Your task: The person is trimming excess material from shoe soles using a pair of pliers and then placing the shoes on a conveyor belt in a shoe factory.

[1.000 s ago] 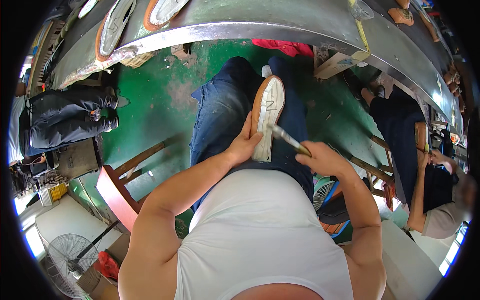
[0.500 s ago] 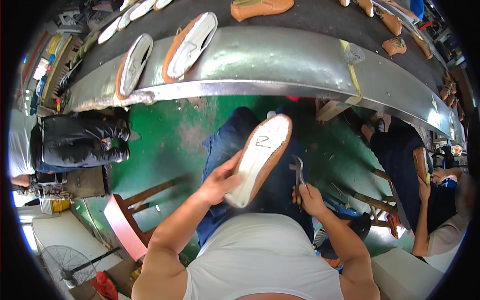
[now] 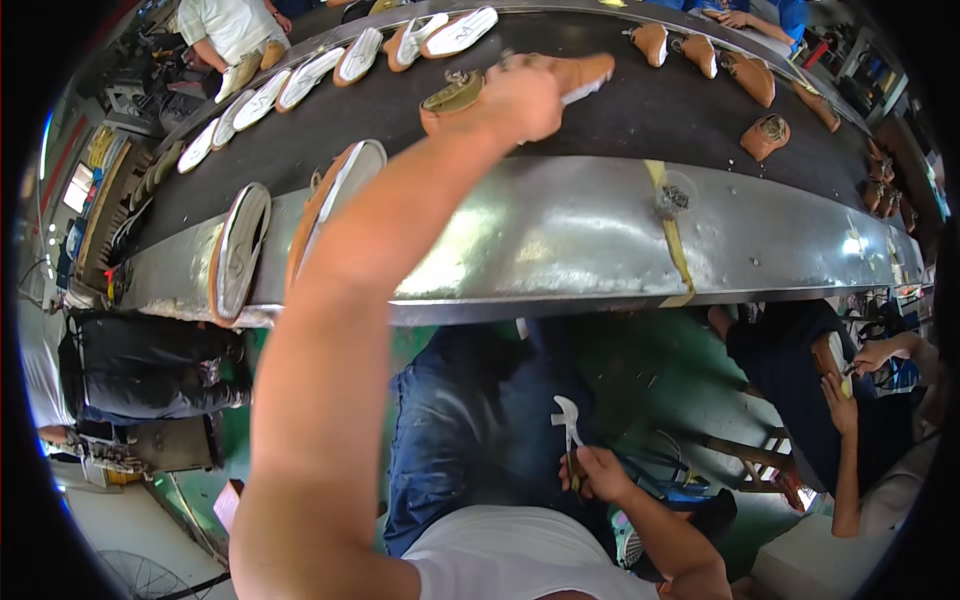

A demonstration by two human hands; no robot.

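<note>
Head view: left hand (image 3: 518,100) at full arm's reach, closed on a tan shoe (image 3: 520,82) over the dark conveyor belt (image 3: 620,125) — right hand (image 3: 600,472) grips steel pincers (image 3: 568,428) at the lap.

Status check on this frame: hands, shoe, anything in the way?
Left hand stretched out, gripping tan shoe on conveyor belt. Right hand at lap, holding pincer tool. Other shoes nearby on belt, none blocking.

One hammer (image 3: 568,425), five tan shoes at the belt's right (image 3: 765,135)
</note>
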